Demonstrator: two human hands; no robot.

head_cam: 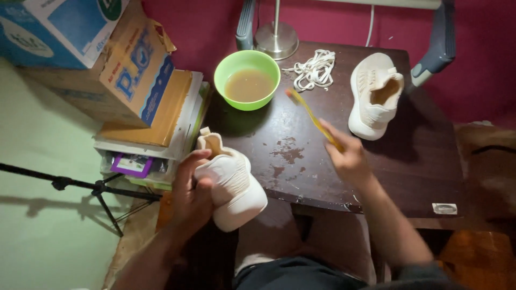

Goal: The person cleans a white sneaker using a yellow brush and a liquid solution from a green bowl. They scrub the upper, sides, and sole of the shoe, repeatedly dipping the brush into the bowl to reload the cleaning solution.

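Left hand (191, 196) gripping sneaker (234, 185) off table edge (376, 207), right hand (346, 156) holding toothbrush (312, 115)

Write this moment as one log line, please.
left hand: grips shoe | right hand: holds toothbrush, bristles near bowl | second shoe, laces: on table

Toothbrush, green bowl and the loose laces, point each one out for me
toothbrush (314, 119), head view, middle of its yellow handle
green bowl (223, 67), head view, left rim
laces (313, 70), head view, centre of the white bundle
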